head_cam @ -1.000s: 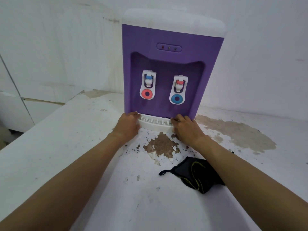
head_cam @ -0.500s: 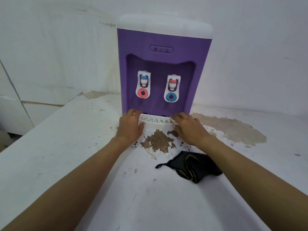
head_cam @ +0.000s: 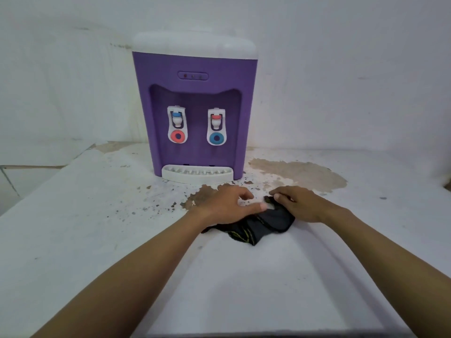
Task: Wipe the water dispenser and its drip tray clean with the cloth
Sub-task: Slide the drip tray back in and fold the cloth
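Cloth (head_cam: 268, 223), black with yellow stitching, lies crumpled on the white counter (head_cam: 97, 215) in front of the water dispenser (head_cam: 195, 98), and both hands, which a second ago rested at the two ends of the drip tray (head_cam: 196, 175), have drawn back from the dispenser onto it. The right hand (head_cam: 302, 203) pinches the cloth's corner nearest the dispenser with curled fingers, while the left hand (head_cam: 219, 206) lies over the cloth's other side, thumb stretched across the fabric; whether it grips cannot be told. The drip tray sits untouched at the dispenser's foot.
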